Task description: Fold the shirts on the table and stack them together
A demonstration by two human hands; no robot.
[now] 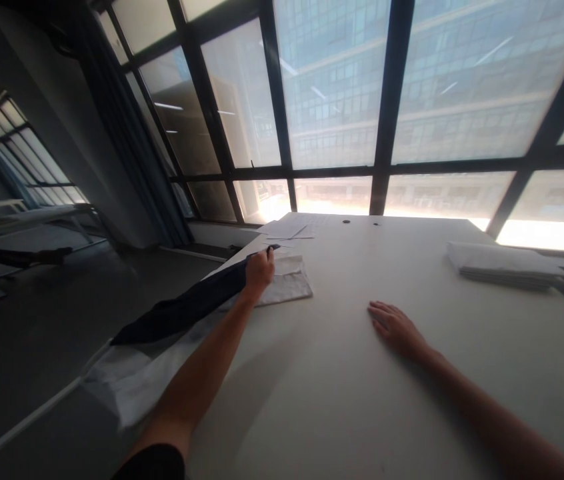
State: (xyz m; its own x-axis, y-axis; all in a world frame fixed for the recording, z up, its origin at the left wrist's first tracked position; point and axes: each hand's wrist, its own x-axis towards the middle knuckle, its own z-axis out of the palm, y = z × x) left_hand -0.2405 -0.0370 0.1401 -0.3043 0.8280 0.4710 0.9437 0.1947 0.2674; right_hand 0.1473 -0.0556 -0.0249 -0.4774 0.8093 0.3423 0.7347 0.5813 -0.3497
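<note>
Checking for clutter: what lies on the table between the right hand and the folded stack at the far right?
Head view: only bare table between the right hand and the folded stack.

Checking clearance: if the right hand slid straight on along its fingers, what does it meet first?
The right hand lies flat on the table, fingers pointing left and slightly away. Bare tabletop first, then probably the pale folded cloth beside the left hand; depth is unclear.
</note>
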